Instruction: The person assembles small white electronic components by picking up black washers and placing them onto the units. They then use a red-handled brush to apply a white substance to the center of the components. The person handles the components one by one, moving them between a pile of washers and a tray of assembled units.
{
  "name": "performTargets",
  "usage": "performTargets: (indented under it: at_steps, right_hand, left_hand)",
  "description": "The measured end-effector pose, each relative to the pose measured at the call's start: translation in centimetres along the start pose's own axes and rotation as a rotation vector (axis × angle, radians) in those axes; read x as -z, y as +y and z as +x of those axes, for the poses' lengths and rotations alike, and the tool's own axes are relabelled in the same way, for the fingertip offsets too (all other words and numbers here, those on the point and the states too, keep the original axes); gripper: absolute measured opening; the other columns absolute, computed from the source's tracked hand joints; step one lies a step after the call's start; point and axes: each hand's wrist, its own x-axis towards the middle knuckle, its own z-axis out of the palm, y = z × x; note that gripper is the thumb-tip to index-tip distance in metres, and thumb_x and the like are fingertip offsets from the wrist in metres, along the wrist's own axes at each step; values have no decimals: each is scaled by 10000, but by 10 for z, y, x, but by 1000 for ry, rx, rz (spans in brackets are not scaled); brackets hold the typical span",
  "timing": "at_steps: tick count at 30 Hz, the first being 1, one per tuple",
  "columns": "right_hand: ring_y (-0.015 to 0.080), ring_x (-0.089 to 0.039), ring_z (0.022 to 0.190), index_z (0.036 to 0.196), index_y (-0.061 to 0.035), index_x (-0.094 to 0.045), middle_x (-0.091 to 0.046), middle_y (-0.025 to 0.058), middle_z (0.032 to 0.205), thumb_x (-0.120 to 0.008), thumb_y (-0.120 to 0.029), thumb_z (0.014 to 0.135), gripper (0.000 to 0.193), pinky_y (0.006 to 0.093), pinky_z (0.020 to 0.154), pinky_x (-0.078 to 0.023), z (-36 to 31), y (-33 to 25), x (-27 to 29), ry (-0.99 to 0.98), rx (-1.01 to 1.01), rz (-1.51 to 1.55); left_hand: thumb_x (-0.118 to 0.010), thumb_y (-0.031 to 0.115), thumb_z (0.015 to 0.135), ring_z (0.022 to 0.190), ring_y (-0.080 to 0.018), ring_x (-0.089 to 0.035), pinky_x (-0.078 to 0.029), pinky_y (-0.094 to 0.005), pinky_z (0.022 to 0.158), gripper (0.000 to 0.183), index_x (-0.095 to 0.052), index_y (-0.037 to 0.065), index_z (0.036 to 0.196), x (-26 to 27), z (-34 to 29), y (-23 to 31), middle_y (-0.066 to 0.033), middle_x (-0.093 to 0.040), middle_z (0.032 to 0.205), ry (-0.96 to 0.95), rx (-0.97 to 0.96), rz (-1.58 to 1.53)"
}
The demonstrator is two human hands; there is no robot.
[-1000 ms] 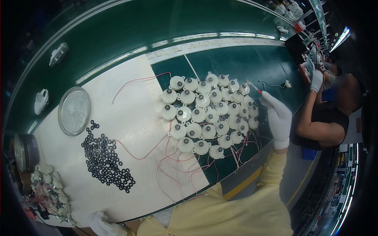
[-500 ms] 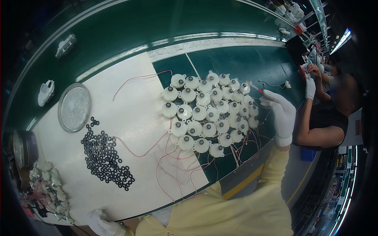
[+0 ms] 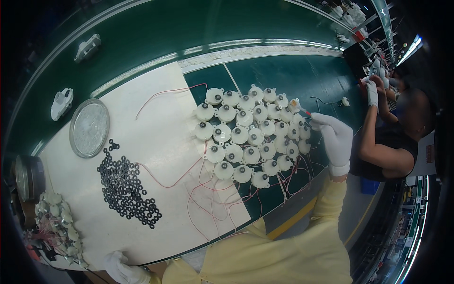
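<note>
My right hand point(image 3: 333, 139), in a white glove, pinches a small brush point(image 3: 306, 112) with a red and white handle. Its pale tip meets the top of a round white motor point(image 3: 294, 105) at the far right of a cluster. Around it stand several similar white motors point(image 3: 239, 136), many with a dark hub on top and thin red and white wires trailing toward me. My left hand point(image 3: 124, 270), also gloved, rests at the table's near edge, fingers loosely bent and apart, with nothing visible in it.
Black rings point(image 3: 120, 182) lie loose on the white board point(image 3: 175, 113), beside a round clear dish point(image 3: 90, 128). More wired motors point(image 3: 56, 222) are heaped at lower left. White housings point(image 3: 62, 104) sit on the green belt point(image 3: 142, 42). A co-worker point(image 3: 392, 137) works at the right.
My right hand has shifted slightly left, and the brush tip has come onto the motor. The white housings on the belt have moved up and right. The co-worker's hands have moved.
</note>
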Motion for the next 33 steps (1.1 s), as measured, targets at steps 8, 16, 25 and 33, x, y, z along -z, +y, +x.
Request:
performTargets:
  at_steps: [8,16,25,33]
  right_hand:
    - [202,-717,850,1033,66,-721,-730,164,934,-471,82,822,327,288,806,-555,-13,1,8,64,-3,15]
    - [256,-674,923,978,5,-743,-726,144,929,-500,118,732,364,335,875,-509,-42,3,17,73,174,-182]
    - [277,-660,947,968,-41,-750,-730,126,960,-535,129,761,344,344,898,-492,-52,18,1,126,211,-164]
    - [279,-660,957,969,-47,-750,-730,130,972,-538,116,799,318,343,890,-494,-53,27,-2,142,203,-135]
  left_hand:
    - [-435,68,916,667,-198,-465,-386,-311,613,196,-600,-36,899,-2,-1,0,-115,-586,868,19,14,10]
    - [-432,70,912,661,-194,-465,-380,-309,599,202,-604,-33,879,-1,0,-3,-109,-597,858,23,-23,81]
    - [-434,73,911,656,-191,-461,-377,-303,599,201,-602,-35,883,-2,3,3,-109,-600,860,17,-17,65]
    - [-444,79,922,702,-194,-472,-402,-323,660,199,-612,-26,905,-1,1,0,-104,-599,876,24,13,29]
